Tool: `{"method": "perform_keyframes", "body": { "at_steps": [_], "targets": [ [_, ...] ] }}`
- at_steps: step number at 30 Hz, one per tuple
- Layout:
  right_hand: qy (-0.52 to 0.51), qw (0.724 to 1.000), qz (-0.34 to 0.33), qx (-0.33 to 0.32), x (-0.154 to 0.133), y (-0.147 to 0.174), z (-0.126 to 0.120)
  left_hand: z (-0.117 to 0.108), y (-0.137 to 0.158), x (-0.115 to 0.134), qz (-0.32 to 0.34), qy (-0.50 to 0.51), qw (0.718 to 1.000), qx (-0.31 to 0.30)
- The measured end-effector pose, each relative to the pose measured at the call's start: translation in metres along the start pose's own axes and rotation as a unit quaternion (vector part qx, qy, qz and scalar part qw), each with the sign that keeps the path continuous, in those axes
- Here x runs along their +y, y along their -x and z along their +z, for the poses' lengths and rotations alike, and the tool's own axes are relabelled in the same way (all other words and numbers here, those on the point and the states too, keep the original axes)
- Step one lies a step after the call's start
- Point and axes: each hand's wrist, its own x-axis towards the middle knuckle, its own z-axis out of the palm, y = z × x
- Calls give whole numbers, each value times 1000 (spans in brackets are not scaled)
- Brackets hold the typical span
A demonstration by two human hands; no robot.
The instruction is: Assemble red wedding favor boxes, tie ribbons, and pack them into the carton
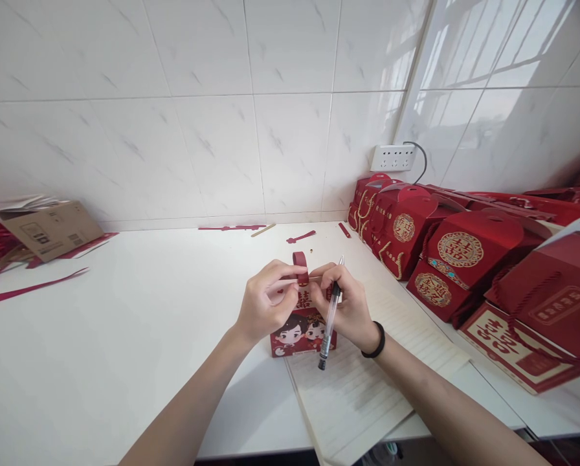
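A small red and white gift box (303, 346) with two cartoon figures and a red character stands upright in front of me. A red strap loop (300, 260) rises from its top. My left hand (269, 299) is closed in a pinch at the box's top edge, beside the loop's base. My right hand (344, 301) has a clear pen (327, 336) with a black grip between its fingers, while its fingertips meet the top right of the box. Fingers hide part of the box's upper front.
Lined paper (362, 395) lies at the front right. Finished red gift boxes (457, 252) line the right side. Ribbon scraps (232, 227) lie near the tiled wall, below a power strip (393, 158). A cardboard box (52, 233) and a red ribbon (32, 289) are at left.
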Motion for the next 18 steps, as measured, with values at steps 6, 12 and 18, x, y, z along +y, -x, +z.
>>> {"method": "perform_keyframes", "body": {
  "at_steps": [6, 12, 18],
  "targets": [
    [2, 1000, -5, -3, 0, 0, 0, -2, 0, 0, -24, 9, 1000, -11],
    [2, 1000, -9, -2, 1, 2, -1, -5, 0, 0, -7, 7, 999, -34],
    [7, 1000, 0, -4, 0, 2, -1, -3, 1, 0, -26, 15, 999, -32]
  ]
}}
